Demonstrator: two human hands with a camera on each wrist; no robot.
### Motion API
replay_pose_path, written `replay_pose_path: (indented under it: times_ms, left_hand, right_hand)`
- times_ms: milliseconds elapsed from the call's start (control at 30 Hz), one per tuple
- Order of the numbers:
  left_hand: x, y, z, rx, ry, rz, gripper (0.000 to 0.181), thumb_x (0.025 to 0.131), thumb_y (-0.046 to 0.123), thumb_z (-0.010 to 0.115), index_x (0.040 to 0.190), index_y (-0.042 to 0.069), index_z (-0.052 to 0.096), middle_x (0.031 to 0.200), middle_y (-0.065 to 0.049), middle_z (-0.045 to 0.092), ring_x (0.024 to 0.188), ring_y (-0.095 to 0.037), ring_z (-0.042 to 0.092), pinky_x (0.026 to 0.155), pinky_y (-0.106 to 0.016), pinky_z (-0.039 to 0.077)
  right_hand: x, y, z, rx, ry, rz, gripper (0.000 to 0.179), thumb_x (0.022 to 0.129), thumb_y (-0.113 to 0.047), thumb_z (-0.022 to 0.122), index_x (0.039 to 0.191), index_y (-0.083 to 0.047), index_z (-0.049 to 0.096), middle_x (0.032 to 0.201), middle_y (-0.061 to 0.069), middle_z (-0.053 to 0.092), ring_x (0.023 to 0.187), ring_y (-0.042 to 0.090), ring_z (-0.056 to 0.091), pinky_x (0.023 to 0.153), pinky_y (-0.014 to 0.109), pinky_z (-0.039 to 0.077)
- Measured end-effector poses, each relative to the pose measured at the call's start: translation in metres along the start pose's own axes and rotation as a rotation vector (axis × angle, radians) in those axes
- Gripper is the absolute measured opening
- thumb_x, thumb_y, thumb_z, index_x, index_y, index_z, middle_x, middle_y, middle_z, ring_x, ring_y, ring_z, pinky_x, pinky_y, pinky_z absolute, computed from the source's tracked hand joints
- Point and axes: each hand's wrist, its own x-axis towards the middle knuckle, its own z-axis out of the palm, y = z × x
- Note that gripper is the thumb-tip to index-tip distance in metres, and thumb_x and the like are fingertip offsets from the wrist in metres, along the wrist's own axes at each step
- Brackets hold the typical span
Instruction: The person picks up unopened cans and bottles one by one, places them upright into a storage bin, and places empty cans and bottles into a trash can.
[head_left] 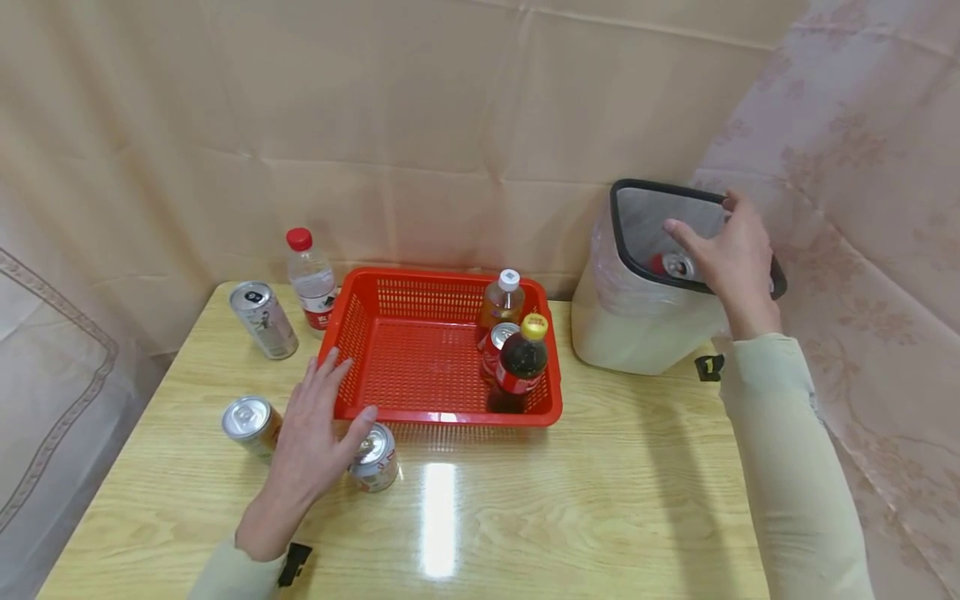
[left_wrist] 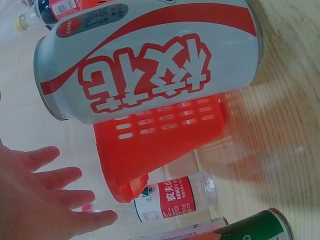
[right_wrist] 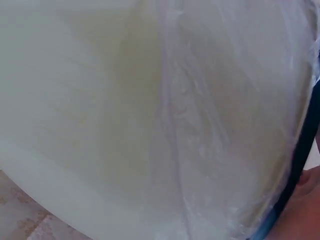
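While the spread right hand [head_left: 737, 265] perhaps touches the bin [head_left: 637, 333], cans [head_left: 377, 468] flank the wide left hand [head_left: 313, 433].

Labels, left wrist view
I'm reading "农夫山" and "NONGFU" on the lower-centre bottle [left_wrist: 176, 196]; bold characters on the upper can [left_wrist: 150, 65] are escaping me.

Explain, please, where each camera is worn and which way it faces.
Head: on the head, facing forward and down at the red basket and trash bin; left hand and right hand show.
Left wrist: worn there, facing a white-red can; fingers show.
Right wrist: worn there, facing the bin's wall; hand partly visible.
Head and left wrist share the basket and Nongfu bottle.
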Motion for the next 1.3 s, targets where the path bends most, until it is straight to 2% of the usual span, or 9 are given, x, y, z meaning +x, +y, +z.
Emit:
replay_pose_path:
  times_ms: [167,433,633,700,767,933,1067,1167,1300]
  left_hand:
    - [-0.001,-0.002,0.001,-0.01,0.0,-0.006,0.073,0.099,0.044,0.061,0.155,0.001,0.041,0.167,-0.02,0.028,0.155,-0.046,0.015,0.12,-0.069,0.019]
    - [0.0,-0.007,0.002,-0.059,0.025,-0.004,0.07,0.1,0.043,0.061,0.154,0.002,0.044,0.166,-0.018,0.033,0.155,-0.042,0.02,0.117,-0.07,0.026]
    - [-0.001,-0.009,0.005,-0.085,0.038,-0.008,0.068,0.099,0.039,0.063,0.153,0.002,0.045,0.164,-0.017,0.035,0.154,-0.042,0.023,0.115,-0.07,0.029]
    - [-0.003,-0.011,0.006,-0.101,0.051,-0.01,0.066,0.099,0.037,0.064,0.152,0.002,0.046,0.164,-0.017,0.037,0.153,-0.042,0.025,0.114,-0.071,0.029]
    - [-0.006,-0.013,0.007,-0.115,0.062,-0.017,0.064,0.098,0.035,0.065,0.151,0.002,0.047,0.163,-0.016,0.038,0.153,-0.042,0.026,0.113,-0.071,0.03]
    - [-0.01,-0.018,0.009,-0.124,0.071,-0.03,0.061,0.099,0.033,0.064,0.149,0.001,0.049,0.161,-0.017,0.04,0.152,-0.041,0.028,0.112,-0.071,0.031]
    - [-0.012,-0.02,0.011,-0.158,0.103,-0.018,0.059,0.098,0.03,0.066,0.147,0.0,0.052,0.16,-0.016,0.043,0.152,-0.041,0.03,0.114,-0.069,0.031]
    - [-0.013,-0.022,0.011,-0.203,0.194,0.05,0.055,0.094,0.024,0.068,0.142,0.0,0.056,0.155,-0.016,0.049,0.148,-0.04,0.037,0.12,-0.054,0.033]
    - [-0.012,-0.023,0.008,-0.249,0.4,0.245,0.048,0.094,0.025,0.068,0.129,-0.006,0.064,0.141,-0.02,0.062,0.138,-0.038,0.052,0.118,-0.029,0.036]
  right_hand:
    - [-0.02,0.0,0.002,0.048,0.149,-0.144,0.083,0.098,-0.051,0.063,0.161,-0.007,0.033,0.16,0.019,0.04,0.146,0.038,0.039,0.12,0.057,0.03]
    - [-0.083,-0.001,0.017,0.175,0.359,-0.414,0.068,0.099,-0.045,0.065,0.15,-0.002,0.051,0.15,0.018,0.053,0.133,0.039,0.051,0.109,0.054,0.043]
    - [-0.139,-0.002,0.04,0.22,0.409,-0.517,0.072,0.099,-0.055,0.06,0.142,0.004,0.057,0.145,0.02,0.058,0.133,0.039,0.054,0.109,0.036,0.044]
    - [-0.156,0.001,0.052,0.228,0.376,-0.525,0.072,0.101,-0.055,0.058,0.142,0.004,0.056,0.144,0.021,0.058,0.128,0.04,0.056,0.106,0.029,0.043]
    - [-0.171,0.005,0.065,0.232,0.333,-0.527,0.067,0.102,-0.05,0.059,0.142,0.003,0.056,0.143,0.022,0.059,0.122,0.042,0.059,0.102,0.031,0.045]
    - [-0.198,0.02,0.095,0.201,0.151,-0.47,0.056,0.1,-0.027,0.067,0.146,0.002,0.052,0.144,0.022,0.057,0.117,0.041,0.06,0.095,0.05,0.048]
    - [-0.209,0.026,0.114,0.169,-0.007,-0.405,0.061,0.098,-0.024,0.069,0.149,0.002,0.048,0.149,0.023,0.053,0.126,0.043,0.056,0.1,0.06,0.047]
    - [-0.213,0.026,0.125,0.144,-0.115,-0.38,0.071,0.098,-0.031,0.071,0.153,0.002,0.042,0.155,0.023,0.047,0.138,0.043,0.048,0.109,0.063,0.041]
    - [-0.214,0.024,0.137,0.102,-0.246,-0.353,0.088,0.096,-0.046,0.071,0.16,0.001,0.031,0.165,0.02,0.033,0.149,0.04,0.035,0.116,0.061,0.035]
